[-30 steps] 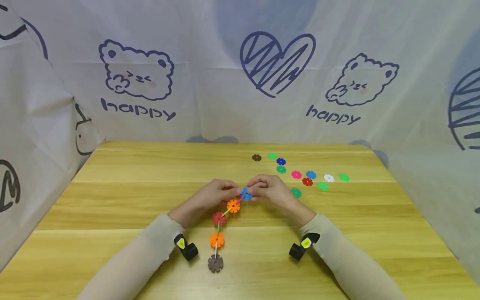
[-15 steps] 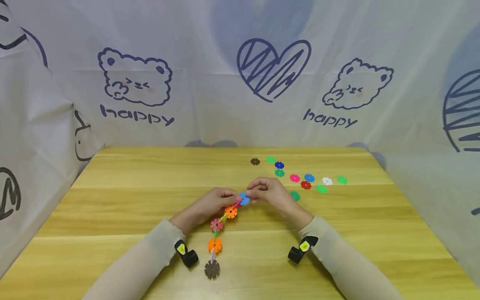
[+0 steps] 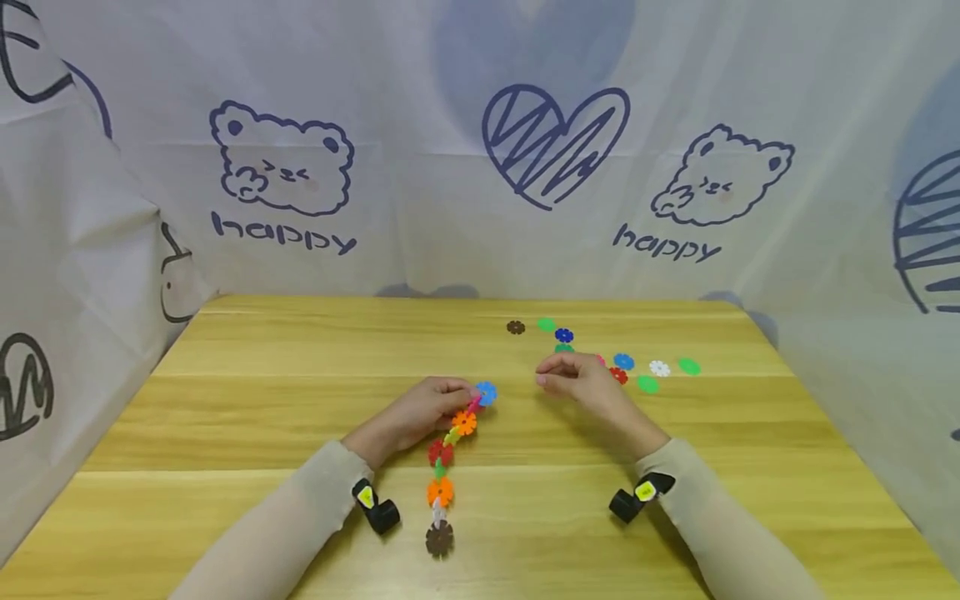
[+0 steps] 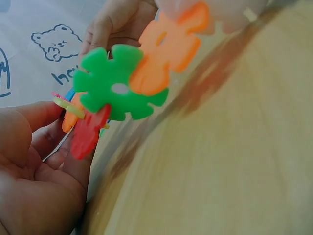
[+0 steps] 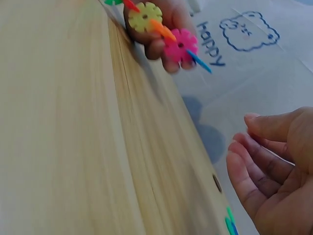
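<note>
My left hand [image 3: 420, 412] pinches a chain of interlocking flower-shaped plastic discs close to its upper end. A blue disc [image 3: 486, 393] tops the chain, joined to a pink disc [image 5: 188, 38] at the fingertips. Below follow orange, yellow, red, green, orange and whitish discs, down to a brown disc [image 3: 439, 540] at the lower end. Large in the left wrist view are the green disc [image 4: 100, 73] and an orange disc [image 4: 182, 51]. My right hand [image 3: 588, 387] hovers apart from the chain, fingers loosely bent, thumb separate from them in the right wrist view, holding nothing.
Loose discs lie on the wooden table [image 3: 225, 375] at the back right, among them a brown one [image 3: 515, 327], a dark blue one [image 3: 564, 335] and a white one [image 3: 659, 368]. The right hand partly covers some. A printed cloth [image 3: 420, 192] hangs behind the table.
My right hand has let go of the blue disc and moved right, towards the loose discs. The left hand keeps hold of the chain; the blue disc now shows its flat face.
</note>
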A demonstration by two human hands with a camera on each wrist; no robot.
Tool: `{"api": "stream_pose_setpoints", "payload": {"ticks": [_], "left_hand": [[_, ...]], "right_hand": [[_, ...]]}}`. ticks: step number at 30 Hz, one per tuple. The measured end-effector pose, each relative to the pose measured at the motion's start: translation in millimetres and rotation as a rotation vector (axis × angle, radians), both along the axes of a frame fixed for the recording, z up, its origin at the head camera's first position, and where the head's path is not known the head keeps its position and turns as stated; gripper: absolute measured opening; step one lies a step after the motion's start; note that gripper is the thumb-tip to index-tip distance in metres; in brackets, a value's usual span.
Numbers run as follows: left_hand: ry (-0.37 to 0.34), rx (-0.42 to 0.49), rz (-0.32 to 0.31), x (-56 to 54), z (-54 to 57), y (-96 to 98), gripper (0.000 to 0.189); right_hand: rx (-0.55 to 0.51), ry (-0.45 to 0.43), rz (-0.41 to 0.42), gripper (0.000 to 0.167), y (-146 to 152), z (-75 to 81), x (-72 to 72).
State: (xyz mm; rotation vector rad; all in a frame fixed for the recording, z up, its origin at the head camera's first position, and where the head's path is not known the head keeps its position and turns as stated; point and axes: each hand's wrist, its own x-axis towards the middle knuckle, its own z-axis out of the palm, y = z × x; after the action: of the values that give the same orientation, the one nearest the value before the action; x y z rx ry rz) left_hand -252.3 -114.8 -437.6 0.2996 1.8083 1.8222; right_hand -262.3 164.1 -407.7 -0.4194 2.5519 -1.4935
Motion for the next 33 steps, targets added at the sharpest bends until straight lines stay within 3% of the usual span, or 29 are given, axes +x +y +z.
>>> {"api": "stream_pose_setpoints", "payload": {"ticks": [9, 17, 27, 33], "left_hand": [[-0.020, 0.052, -0.009, 0.6, 1.5, 0.1, 0.022], [-0.041, 0.048, 0.037, 0.6, -1.7, -0.4, 0.021], [-0.030, 0.088, 0.004, 2.9, -3.7, -4.5, 0.020], [-0.025, 0.091, 0.000, 2.3, -4.5, -6.6, 0.020]], "right_hand": [[0.181, 0.072, 0.001, 0.028, 37.3, -1.2, -8.6], [0.194, 0.013, 0.036, 0.025, 58.7, -7.0, -15.3], [0.229, -0.044, 0.121, 0.034, 82.7, -11.0, -20.4], [0.250, -0.048, 0.134, 0.030, 88.5, -13.0, -22.0]]}}
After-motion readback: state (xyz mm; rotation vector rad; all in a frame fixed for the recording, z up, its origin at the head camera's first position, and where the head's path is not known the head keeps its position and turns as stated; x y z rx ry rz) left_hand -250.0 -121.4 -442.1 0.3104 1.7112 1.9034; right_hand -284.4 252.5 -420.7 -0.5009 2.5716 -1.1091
